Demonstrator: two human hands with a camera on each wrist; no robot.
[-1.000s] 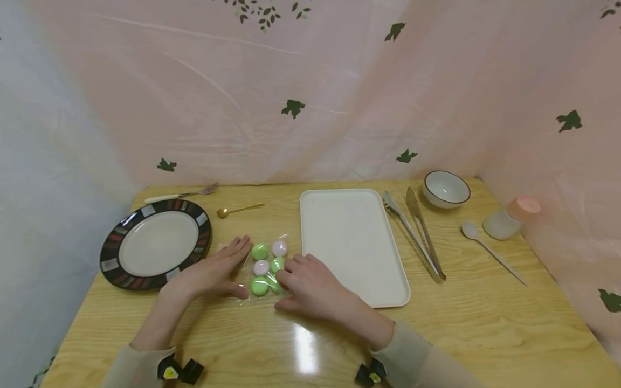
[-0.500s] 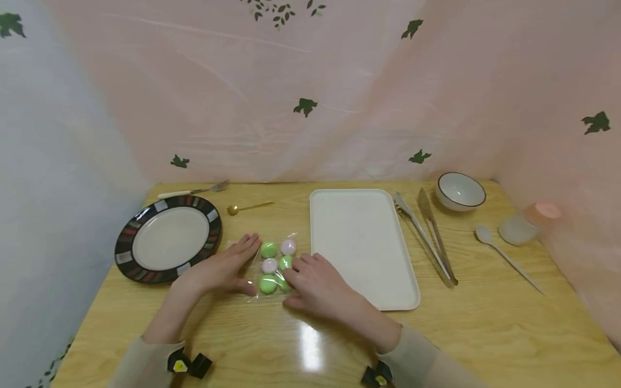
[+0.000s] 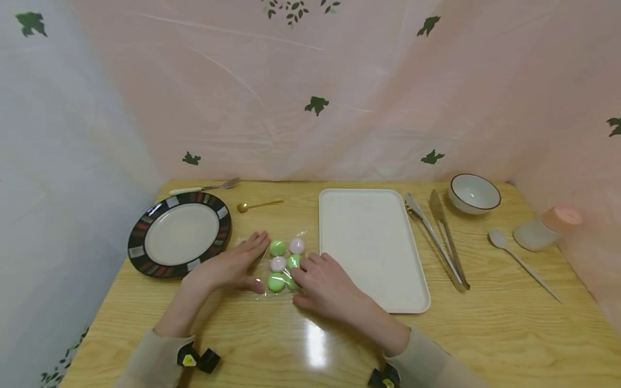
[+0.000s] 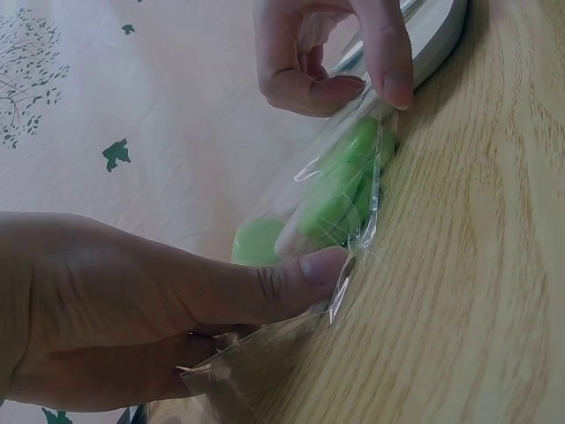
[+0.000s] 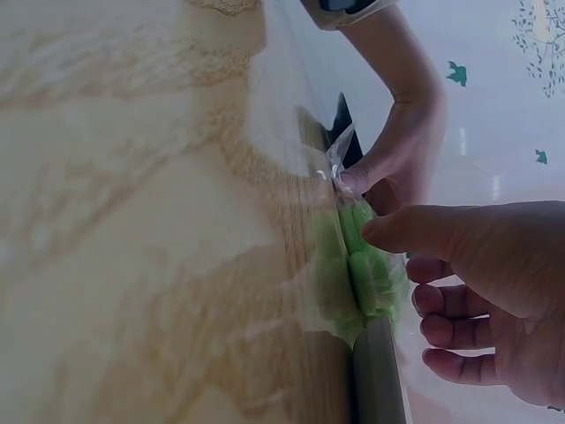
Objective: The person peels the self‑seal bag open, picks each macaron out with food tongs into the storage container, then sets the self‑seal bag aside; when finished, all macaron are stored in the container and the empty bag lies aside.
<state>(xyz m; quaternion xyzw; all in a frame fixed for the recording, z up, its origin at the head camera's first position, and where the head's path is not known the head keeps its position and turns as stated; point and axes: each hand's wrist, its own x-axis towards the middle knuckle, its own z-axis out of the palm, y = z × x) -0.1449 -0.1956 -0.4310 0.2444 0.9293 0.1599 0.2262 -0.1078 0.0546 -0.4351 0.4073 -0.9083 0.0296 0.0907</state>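
A clear plastic bag [image 3: 264, 268] lies on the table between both hands. Inside sit several round green and lilac pieces [image 3: 276, 282], puffy like macarons. My left hand [image 3: 225, 269] lies along the bag's left side, fingers stretched away and thumb apart; in the left wrist view, the left thumb [image 4: 322, 269] touches the film near its folded edge. My right hand [image 3: 330, 285] covers part of the bag's right side with loosely bent fingers. The right wrist view shows the right thumb [image 5: 397, 230] apart from the fingers; contact with the bag is unclear there.
A white tray [image 3: 372, 248] stands just right of the bag. Left is a dark-rimmed plate [image 3: 181, 234], with a fork [image 3: 204, 189] and small gold spoon [image 3: 259, 205] behind. Metal tongs [image 3: 433, 237], a bowl [image 3: 474, 194], grey spoon [image 3: 524, 264] and pink-lidded jar [image 3: 536, 234] lie rightward.
The head view has turned, so everything appears shifted to the right. Both hands stay at the bag in much the same pose, and the bag has not visibly moved on the table.
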